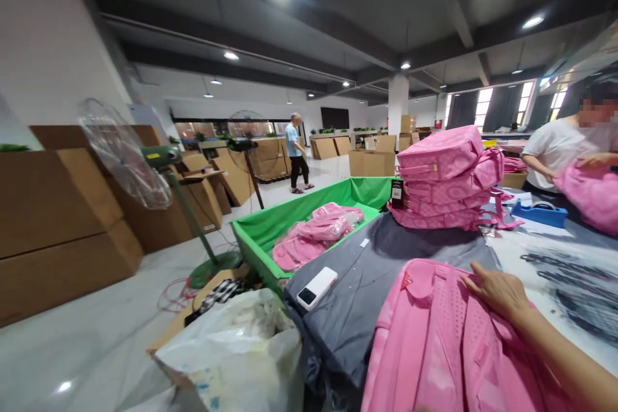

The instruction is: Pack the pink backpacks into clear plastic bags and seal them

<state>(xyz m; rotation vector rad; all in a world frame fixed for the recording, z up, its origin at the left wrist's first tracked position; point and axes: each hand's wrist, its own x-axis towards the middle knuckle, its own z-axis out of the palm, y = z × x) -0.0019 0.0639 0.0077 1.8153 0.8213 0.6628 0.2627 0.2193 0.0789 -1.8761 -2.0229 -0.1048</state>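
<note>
A pink backpack (pixel 441 335) lies in front of me, its padded back panel and shoulder straps facing up. My right hand (pixel 499 293) reaches in from the lower right and grips the backpack near its upper edge, the fingers partly bent over the fabric. My left hand is out of view. Beyond it stands a stack of several pink backpacks (pixel 444 174), with a black hang tag (pixel 396 193) at its left side. A white phone-like device (pixel 317 288) rests on the grey cloth (pixel 357 277) to the left.
Left of the table is a green bin (pixel 261 241) with pink bags in plastic. A white plastic bag (pixel 236 347), a standing fan (pixel 125 154) and cardboard boxes (pixel 58 206) are further left. A blue tape dispenser (pixel 539 212) lies right. A co-worker (pixel 550 141) handles a pink bag; another person (pixel 295 151) walks behind.
</note>
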